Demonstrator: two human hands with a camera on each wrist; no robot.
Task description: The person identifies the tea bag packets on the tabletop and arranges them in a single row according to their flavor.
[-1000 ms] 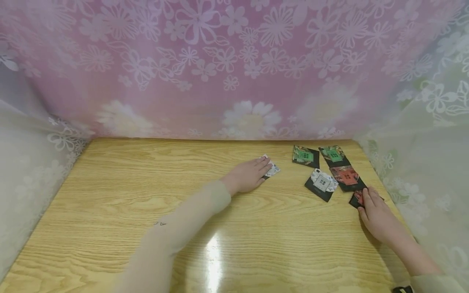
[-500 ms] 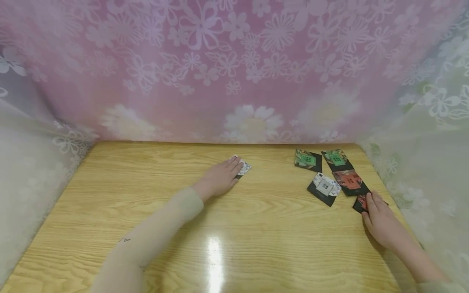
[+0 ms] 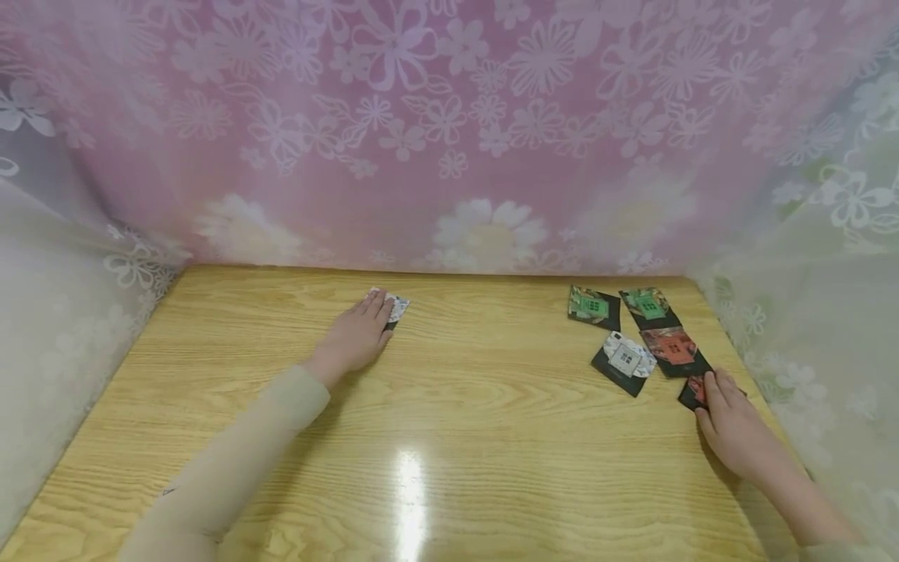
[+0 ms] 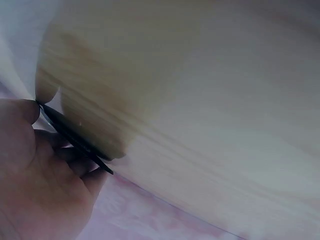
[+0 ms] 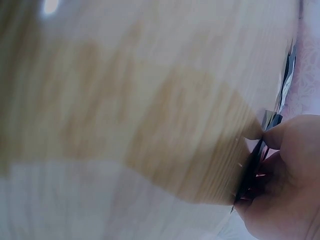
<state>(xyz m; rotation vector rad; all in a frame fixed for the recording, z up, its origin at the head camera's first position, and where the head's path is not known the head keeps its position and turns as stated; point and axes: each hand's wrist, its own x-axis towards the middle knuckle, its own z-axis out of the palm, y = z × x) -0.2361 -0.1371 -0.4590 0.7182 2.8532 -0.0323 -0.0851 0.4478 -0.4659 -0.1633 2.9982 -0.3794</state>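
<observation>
My left hand (image 3: 354,332) holds a small flat white-and-black packet (image 3: 397,310) near the back of the table, left of centre. In the left wrist view this packet (image 4: 80,142) shows edge-on, with the thumb at one edge and the fingers along its other side. At the right side my right hand (image 3: 737,429) covers much of a red-and-black packet (image 3: 694,393). Thumb and fingers are at the edges of that dark packet (image 5: 249,172) in the right wrist view, close over the tabletop.
Two green-labelled packets, one left (image 3: 593,307) and one right (image 3: 651,307), lie at the back right. Below them lie a red-labelled packet (image 3: 676,350) and a white-labelled packet (image 3: 624,363). Floral curtains (image 3: 421,156) border the wooden table (image 3: 492,437) at the back and sides.
My left hand has moved left along the back of the table, taking the white-and-black packet with it. My right hand stays on the red-and-black packet; the view has shifted slightly.
</observation>
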